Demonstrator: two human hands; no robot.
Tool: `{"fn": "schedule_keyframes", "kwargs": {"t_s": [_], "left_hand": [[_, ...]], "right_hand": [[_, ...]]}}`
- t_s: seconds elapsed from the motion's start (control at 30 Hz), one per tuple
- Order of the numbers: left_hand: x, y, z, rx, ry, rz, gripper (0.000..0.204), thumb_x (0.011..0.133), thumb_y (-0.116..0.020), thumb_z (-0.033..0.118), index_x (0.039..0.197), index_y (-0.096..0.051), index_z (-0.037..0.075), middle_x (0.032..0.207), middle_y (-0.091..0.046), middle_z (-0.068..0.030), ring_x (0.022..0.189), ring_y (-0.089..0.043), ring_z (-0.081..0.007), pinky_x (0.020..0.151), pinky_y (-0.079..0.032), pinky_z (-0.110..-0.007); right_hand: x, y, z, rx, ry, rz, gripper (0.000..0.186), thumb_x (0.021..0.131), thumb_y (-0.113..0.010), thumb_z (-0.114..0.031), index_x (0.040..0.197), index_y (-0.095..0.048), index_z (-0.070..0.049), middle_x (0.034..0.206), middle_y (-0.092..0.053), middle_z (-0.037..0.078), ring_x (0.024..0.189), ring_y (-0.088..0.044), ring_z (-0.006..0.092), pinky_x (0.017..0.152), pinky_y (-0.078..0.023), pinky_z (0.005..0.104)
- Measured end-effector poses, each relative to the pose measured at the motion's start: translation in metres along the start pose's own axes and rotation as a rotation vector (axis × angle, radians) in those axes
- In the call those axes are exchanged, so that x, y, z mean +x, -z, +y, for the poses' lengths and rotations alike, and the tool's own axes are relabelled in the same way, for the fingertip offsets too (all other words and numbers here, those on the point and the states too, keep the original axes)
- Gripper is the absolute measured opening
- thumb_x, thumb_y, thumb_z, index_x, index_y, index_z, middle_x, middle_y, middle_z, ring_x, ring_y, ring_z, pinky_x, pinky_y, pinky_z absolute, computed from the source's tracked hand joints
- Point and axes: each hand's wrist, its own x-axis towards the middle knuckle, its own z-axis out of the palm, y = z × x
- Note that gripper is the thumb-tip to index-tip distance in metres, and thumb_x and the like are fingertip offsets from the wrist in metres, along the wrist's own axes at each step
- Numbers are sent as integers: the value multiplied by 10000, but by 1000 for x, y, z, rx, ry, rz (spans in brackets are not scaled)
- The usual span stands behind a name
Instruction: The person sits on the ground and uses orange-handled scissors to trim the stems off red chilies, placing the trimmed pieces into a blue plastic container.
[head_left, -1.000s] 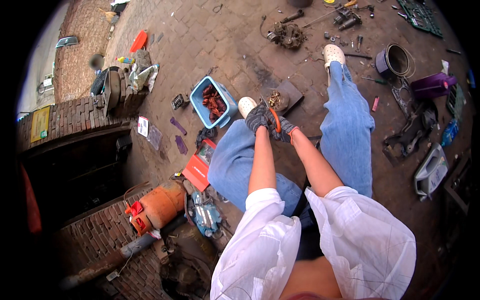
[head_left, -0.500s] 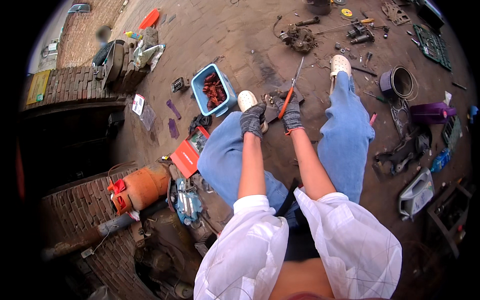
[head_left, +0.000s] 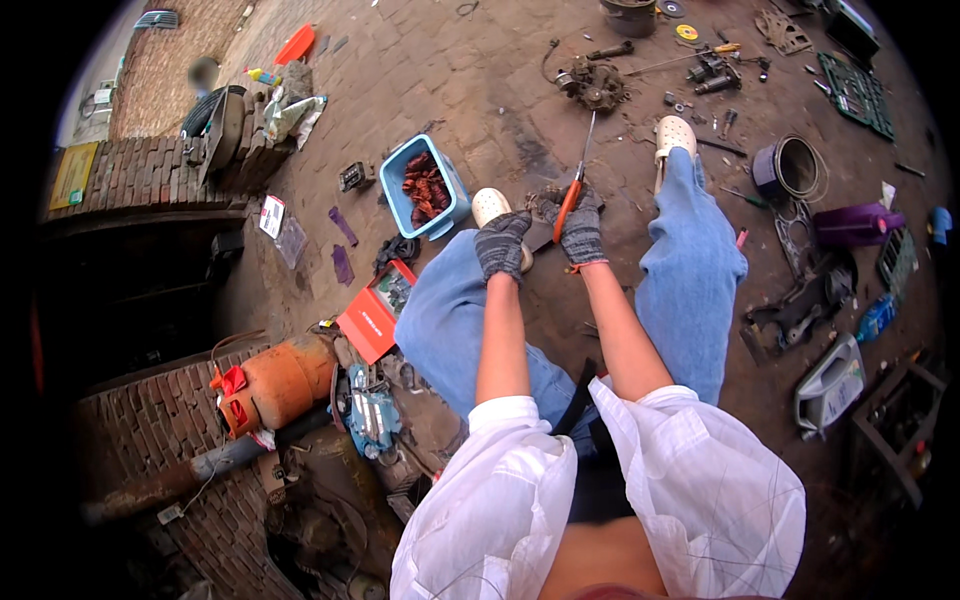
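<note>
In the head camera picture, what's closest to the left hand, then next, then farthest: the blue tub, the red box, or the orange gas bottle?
From the left hand:
1. Blue tub: up and left.
2. Red box: down and left.
3. Orange gas bottle: farther down-left.

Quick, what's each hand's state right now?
Left hand: curled closed; whether it holds anything cannot be told.
Right hand: closed, holding an orange-handled tool.
</note>
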Motion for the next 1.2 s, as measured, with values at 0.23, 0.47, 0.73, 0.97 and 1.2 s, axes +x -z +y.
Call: {"fn": "schedule_keyframes", "kwargs": {"t_s": [0.23, 0.47, 0.73, 0.97, 1.2], "left_hand": [[-2, 14, -16, 145, -56, 194, 170, 637, -652, 126, 751, -634, 1, 717, -623, -100, 645, -578, -175, 641, -436, -265], [-10, -14, 3, 114, -45, 303, 167, 652, -636, 131, 748, -628, -4, 709, -620, -109, 634, -575, -181, 628, -440, -274], [-7, -26, -29, -284, 129, 247, 138, 676, -613, 127, 764, -635, 23, 720, -604, -47, 633, -536, -131, 581, -421, -260], [3, -28, -28, -161, 161, 266, 187, 655, -642, 118, 796, -626, -3, 743, -612, -72, 647, -544, -144, 624, -427, -251], [1, -16, -38, -67, 65, 318, 174, 654, -633, 94, 795, -626, -7, 772, -622, -104, 698, -577, -172, 680, -439, -262]], "right_hand": [[-11, -3, -127, 172, -291, -228, 378, 593, -717, -90, 861, -459, -22, 771, -541, 57, 682, -523, 147, 633, -441, 272], [-23, -9, -96, -444, -59, 54, 444, 651, -646, -78, 1011, -392, -19, 852, -497, 96, 747, -498, 176, 635, -428, 283], [-33, -17, -67, 120, -328, 196, 347, 675, -631, -68, 956, -436, -14, 764, -510, 49, 633, -482, 139, 548, -415, 267], [-26, -11, -7, 168, -131, 168, 308, 656, -664, -129, 873, -477, -16, 719, -513, 34, 581, -454, 125, 517, -393, 259], [-29, -14, -34, -459, 90, 79, 355, 626, -692, -198, 847, -493, -3, 749, -533, 58, 595, -483, 155, 538, -407, 288]]}}
